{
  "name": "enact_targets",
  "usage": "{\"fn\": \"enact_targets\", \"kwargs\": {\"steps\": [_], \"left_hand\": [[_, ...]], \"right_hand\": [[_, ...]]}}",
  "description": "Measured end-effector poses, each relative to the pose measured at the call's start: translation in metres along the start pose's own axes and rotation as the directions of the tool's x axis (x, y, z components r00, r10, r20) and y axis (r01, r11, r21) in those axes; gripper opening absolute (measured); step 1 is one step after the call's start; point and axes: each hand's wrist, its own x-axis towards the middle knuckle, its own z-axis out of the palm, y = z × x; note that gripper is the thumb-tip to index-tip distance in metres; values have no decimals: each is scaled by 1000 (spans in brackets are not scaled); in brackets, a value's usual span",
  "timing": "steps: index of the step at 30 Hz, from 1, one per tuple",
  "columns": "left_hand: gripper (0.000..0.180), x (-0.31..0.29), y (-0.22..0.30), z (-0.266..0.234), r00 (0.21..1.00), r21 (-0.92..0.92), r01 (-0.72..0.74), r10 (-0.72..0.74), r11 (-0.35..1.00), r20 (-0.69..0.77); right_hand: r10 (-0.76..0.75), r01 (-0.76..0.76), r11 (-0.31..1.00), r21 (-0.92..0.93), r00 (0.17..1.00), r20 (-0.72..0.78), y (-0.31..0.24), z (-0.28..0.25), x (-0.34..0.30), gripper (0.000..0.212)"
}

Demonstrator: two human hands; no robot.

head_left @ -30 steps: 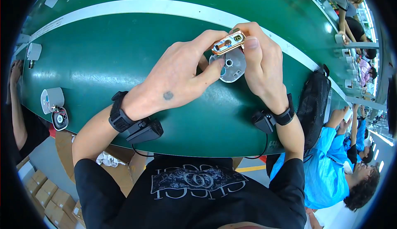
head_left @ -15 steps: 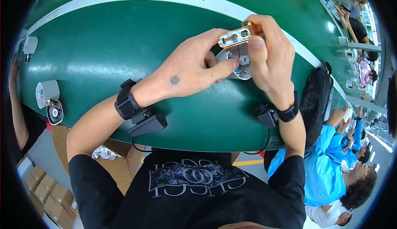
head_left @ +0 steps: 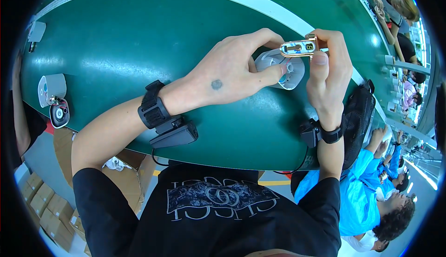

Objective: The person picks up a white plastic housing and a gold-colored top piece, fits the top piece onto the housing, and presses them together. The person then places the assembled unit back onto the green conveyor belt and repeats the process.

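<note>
My left hand is closed round a light grey plastic housing, its thumb pressing at the rim of the open end. Some white inner parts and a bit of blue show inside the housing. Between the thumb and fingers of my right hand is a slim, gold-rimmed oblong part with rounded ends. Its face bears a white panel with a small dark square fitting. This part is held just above the housing's mouth, and thin wire seems to run between the two.
On the green table, another grey housing stands at the left beside a dark round-ended part. A black mesh bag lies at the right edge. Cardboard boxes are at lower left. A person in blue sits at right.
Both hands have shifted to the right with the housing and the gold-rimmed part. That part now lies more level, and more of the housing's open end shows.
</note>
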Motion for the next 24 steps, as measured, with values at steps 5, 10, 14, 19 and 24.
{"fn": "enact_targets", "kwargs": {"steps": [5, 10, 14, 19, 24], "left_hand": [[41, -1, -1, -1, 1000, 11, -30, 30, 999, 0], [37, 0, -1, 0, 998, 51, -59, 59, 997, -7], [37, -1, -1, 0, 999, 29, -29, 30, 999, -11], [36, -2, -3, -1, 1000, 33, 1, 0, 999, -9], [36, -4, -6, 0, 999, 64, -34, 35, 997, -17]], "right_hand": [[55, -55, 998, -16, 998, -6, -3, 1, -5, 60], [62, -63, 998, -14, 998, -17, -4, 5, -4, 70], [42, -42, 999, -18, 999, -13, -4, 3, -5, 67], [57, -57, 998, 5, 998, 26, -11, -3, -3, 36], [66, -64, 994, -89, 998, 24, -22, -5, -3, 32]]}}
